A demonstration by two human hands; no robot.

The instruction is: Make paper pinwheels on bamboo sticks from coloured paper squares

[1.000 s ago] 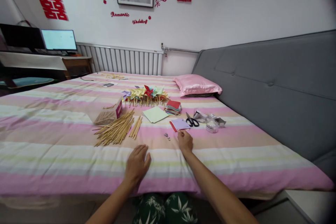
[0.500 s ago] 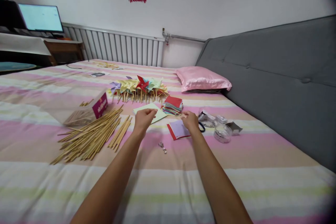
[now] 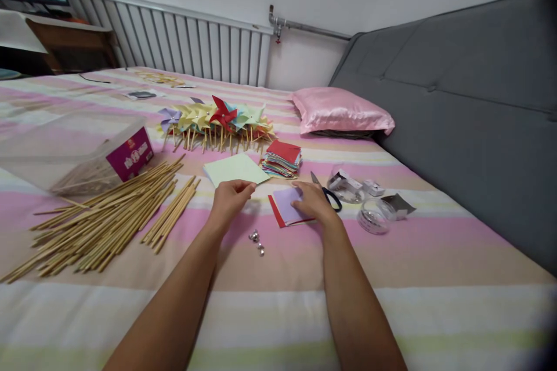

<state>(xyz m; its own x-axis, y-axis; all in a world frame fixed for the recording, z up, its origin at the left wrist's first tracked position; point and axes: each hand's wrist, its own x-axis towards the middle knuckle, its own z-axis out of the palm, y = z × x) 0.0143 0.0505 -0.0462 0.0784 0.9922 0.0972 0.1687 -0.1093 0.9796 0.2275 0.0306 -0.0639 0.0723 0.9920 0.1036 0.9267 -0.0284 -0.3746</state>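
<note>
My left hand [image 3: 231,202] is closed with thumb and finger pressed together, just in front of a pale green paper sheet [image 3: 237,167]. Whether anything small is in that pinch, I cannot make out. Over the purple paper square [image 3: 286,204] reaches my right hand [image 3: 314,202], its thumb and fingers apart. Red paper [image 3: 275,212] shows along the edge beneath the purple one. Between my forearms lie several small shiny metal pieces [image 3: 256,239]. Scissors [image 3: 331,199] with dark handles rest partly behind my right hand. A stack of coloured paper squares [image 3: 282,160] stands behind the hands.
Many thin wooden sticks [image 3: 117,217] lie at left by a clear plastic box [image 3: 80,153]. Finished paper pinwheels [image 3: 220,119] stand in a row further back. Clear round containers [image 3: 374,217] sit at right. A pink pillow [image 3: 342,110] is near the grey headboard [image 3: 444,93].
My right hand has come down onto the purple paper, its fingers spreading. My left hand stays pinched near the green sheet. The view has tilted down and closer.
</note>
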